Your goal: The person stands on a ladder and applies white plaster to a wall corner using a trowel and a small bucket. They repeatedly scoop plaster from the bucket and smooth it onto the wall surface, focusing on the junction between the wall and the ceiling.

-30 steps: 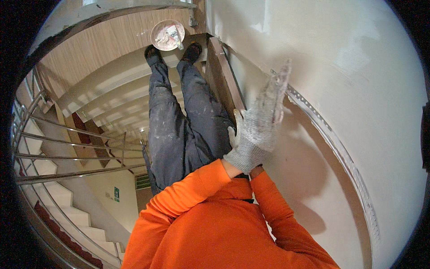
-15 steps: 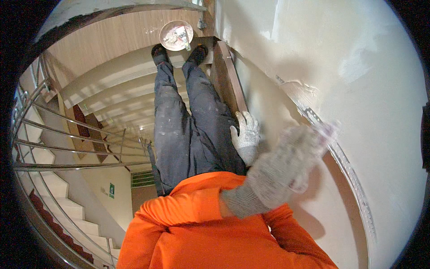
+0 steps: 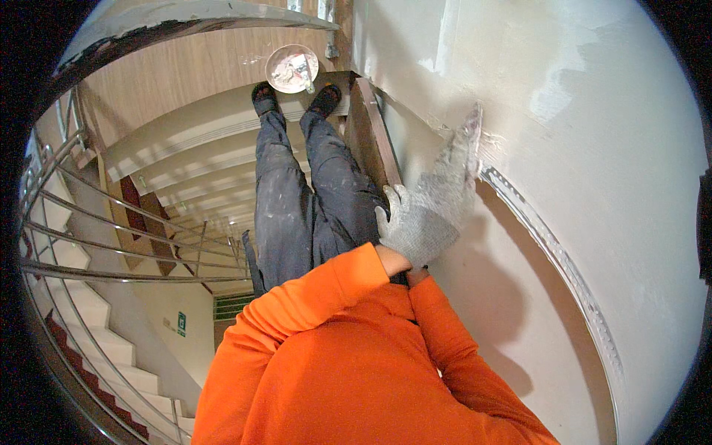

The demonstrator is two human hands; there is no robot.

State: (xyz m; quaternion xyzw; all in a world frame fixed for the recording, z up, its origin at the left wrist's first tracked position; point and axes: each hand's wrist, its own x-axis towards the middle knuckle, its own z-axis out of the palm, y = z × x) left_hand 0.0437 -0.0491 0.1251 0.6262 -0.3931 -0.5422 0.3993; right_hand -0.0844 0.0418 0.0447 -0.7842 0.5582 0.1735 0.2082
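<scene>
My left hand, in a grey knit glove, reaches across to the wall on the right. It is closed on a flat-bladed putty knife, smeared and seen nearly edge-on, its blade against the wall; its handle is hidden. Under the blade lies wet filler, just beyond the far end of a perforated metal edge strip. My right hand, gloved too, is by my right thigh with its fingers apart, holding nothing visible. My left wrist crosses over the right one and partly hides it.
A round bowl of pinkish filler, with another spatula in it, stands past my feet. An upright wooden board is right of my legs. Stairs drop away ahead; a metal railing curves along the left.
My left hand with the putty knife has swung farther away and leftward along the wall's curved edge, up to the strip's far end. My right hand has stayed by the thigh.
</scene>
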